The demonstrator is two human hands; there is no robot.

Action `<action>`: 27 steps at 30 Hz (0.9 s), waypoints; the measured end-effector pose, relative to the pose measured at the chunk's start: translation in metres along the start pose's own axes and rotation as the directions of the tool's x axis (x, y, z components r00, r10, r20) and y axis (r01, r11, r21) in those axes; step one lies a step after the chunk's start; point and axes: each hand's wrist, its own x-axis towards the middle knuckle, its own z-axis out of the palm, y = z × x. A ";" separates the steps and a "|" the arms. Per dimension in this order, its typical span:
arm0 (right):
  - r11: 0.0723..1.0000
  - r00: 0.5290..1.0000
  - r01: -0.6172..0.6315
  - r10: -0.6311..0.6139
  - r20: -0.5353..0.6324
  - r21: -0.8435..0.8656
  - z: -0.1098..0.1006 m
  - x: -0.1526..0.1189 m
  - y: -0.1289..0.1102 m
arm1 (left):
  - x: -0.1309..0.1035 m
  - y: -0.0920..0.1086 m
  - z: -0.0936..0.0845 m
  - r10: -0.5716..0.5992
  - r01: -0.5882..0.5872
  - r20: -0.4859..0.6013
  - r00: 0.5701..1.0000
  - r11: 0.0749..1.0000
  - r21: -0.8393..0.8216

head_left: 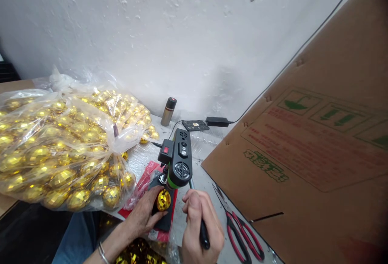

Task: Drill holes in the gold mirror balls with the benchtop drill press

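A gold faceted ball (164, 200) sits under the head of a small black bench drill press (180, 155). My left hand (142, 212) pinches the ball between thumb and fingers, over the machine's dark base (164, 224). My right hand (200, 224) is wrapped round a black-ended lever handle (204, 235) on the right side of the press. Any drill bit is hidden behind the machine's head. Below my left wrist lie more gold balls (141, 252), partly cut off by the frame's lower edge.
Clear plastic bags of gold balls (72, 151) fill the left. Scissors with red and black handles (239, 231) lie right of my right hand, beside a large cardboard box (303, 155). Behind the press are a flask (168, 112), a phone (195, 125) and a power adapter (217, 121).
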 end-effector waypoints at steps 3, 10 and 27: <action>1.000 1.000 -0.020 0.020 0.016 -0.008 -0.001 0.004 -0.002 | -0.004 -0.007 0.002 0.007 -0.007 0.009 1.000 1.000 -0.016; 0.966 0.964 -0.249 0.254 -0.077 0.067 0.008 -0.001 -0.016 | -0.002 -0.011 0.004 -0.016 0.017 0.011 1.000 0.999 -0.039; 0.976 0.973 -0.199 0.208 -0.101 0.087 0.011 -0.010 -0.017 | -0.008 -0.008 0.011 0.030 -0.022 -0.220 0.975 0.999 0.037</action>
